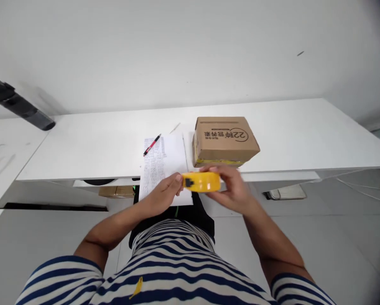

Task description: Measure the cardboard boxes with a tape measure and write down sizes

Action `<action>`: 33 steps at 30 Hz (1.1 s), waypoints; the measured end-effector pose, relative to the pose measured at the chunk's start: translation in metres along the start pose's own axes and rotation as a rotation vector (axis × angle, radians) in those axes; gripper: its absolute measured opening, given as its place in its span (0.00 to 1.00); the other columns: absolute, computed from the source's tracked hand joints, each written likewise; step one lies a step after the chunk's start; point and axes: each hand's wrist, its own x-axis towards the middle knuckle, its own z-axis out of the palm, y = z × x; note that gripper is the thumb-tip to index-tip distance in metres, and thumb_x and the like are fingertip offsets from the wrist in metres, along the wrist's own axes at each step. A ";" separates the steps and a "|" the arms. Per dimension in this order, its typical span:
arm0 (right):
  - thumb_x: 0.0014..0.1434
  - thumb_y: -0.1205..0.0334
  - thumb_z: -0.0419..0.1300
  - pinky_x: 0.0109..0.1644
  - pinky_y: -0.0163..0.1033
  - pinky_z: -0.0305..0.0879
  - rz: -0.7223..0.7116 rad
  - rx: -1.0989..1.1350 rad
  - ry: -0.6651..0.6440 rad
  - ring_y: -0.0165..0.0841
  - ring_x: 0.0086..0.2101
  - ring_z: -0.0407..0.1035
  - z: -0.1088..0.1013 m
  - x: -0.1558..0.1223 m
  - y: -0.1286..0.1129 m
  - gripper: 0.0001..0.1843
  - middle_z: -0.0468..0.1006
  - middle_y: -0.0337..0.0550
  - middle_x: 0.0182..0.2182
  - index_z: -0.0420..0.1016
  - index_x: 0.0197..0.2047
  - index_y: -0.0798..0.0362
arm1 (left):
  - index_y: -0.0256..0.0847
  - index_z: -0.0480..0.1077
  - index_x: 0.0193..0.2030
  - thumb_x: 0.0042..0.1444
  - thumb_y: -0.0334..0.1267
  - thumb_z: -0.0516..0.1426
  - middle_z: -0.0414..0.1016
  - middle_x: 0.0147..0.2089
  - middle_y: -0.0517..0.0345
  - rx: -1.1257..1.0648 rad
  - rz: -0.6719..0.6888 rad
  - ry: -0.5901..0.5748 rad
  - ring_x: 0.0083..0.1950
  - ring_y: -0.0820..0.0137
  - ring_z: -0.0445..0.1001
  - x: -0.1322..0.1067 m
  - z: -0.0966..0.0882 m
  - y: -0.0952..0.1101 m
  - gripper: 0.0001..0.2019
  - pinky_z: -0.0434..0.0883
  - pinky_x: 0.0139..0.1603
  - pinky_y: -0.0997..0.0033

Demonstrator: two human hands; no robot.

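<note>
In front of the desk edge, a yellow tape measure [205, 182] with a black part at its left end is held between my two hands. My left hand [164, 192] pinches its left end, thumb on top. My right hand [231, 188] grips the right side of its body, with the fingers curled round the far edge. Beneath the hands lies a sheet of paper [174, 156] covered partly in handwriting, its near end hanging over the desk edge. A red and black pen [152, 145] rests on it. Just beyond my right hand stands a closed cardboard box [224, 142] with printed characters.
The white desk [291, 135] runs along a wall. At its back left, a dark cylindrical object [21, 103] leans in. Under the desk are a brown box [120, 192] on the left and a pale flat object [287, 192] on the right, with cables [361, 184] farther right.
</note>
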 end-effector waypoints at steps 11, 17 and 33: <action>0.67 0.74 0.57 0.60 0.53 0.75 -0.398 -0.536 -0.309 0.44 0.61 0.74 0.120 0.026 0.028 0.32 0.79 0.45 0.63 0.68 0.67 0.35 | 0.41 0.76 0.51 0.52 0.60 0.68 0.83 0.46 0.48 -0.596 -0.093 0.344 0.46 0.63 0.80 -0.023 -0.032 -0.056 0.28 0.75 0.40 0.69; 0.69 0.68 0.53 0.67 0.65 0.63 -0.017 -0.685 -0.530 0.57 0.69 0.62 0.150 0.085 0.070 0.36 0.60 0.63 0.75 0.55 0.78 0.52 | 0.45 0.71 0.48 0.64 0.49 0.56 0.80 0.49 0.55 -0.502 0.113 1.026 0.41 0.72 0.79 0.046 -0.110 -0.067 0.13 0.70 0.31 0.76; 0.74 0.67 0.43 0.49 0.47 0.57 0.057 -0.749 -0.648 0.42 0.44 0.73 0.138 0.115 0.147 0.25 0.84 0.57 0.47 0.72 0.66 0.56 | 0.45 0.67 0.43 0.58 0.37 0.65 0.74 0.40 0.60 0.039 0.119 0.862 0.38 0.71 0.72 0.159 -0.135 -0.103 0.11 0.68 0.41 0.70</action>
